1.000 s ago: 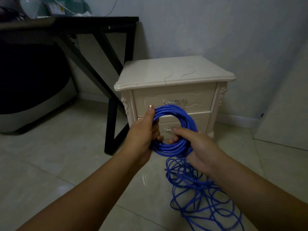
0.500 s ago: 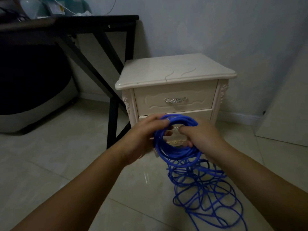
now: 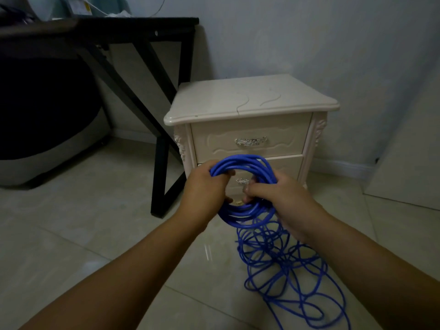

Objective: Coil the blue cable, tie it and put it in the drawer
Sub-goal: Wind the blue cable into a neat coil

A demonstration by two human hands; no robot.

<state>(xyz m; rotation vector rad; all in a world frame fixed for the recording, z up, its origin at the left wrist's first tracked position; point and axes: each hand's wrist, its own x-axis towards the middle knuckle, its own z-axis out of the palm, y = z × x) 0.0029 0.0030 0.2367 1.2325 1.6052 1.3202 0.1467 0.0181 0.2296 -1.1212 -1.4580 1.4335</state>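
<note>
Two drawers front the cream nightstand (image 3: 250, 108), both shut, so the drawer (image 3: 250, 141) meant to take the cable has yet to be opened. Before it on the tiled floor (image 3: 71, 234) lies the largest part of the blue cable (image 3: 247, 217), a loose tangle of crossing loops running off toward the lower right; only the upper part is gathered into a ring, held in the air in front of the lower drawer.

The left hand (image 3: 204, 186) is clamped on the ring's upper left, fingers wrapped over the strands. The right hand (image 3: 283, 201) is closed on its right side, thumb and fingers pinching toward the middle.

The likeliest trouble is in that floor tangle: pulled up quickly, crossed loops could snag into a knot, or drag a whole clump along. The ring could also spring apart if either grip loosens, since nothing ties it yet, and uneven turns would make it awkward to bind.

Against half a second ago, the ring sits a little more upright and open, the left fingers have shifted over its top left, and the view has tipped slightly downward.
</note>
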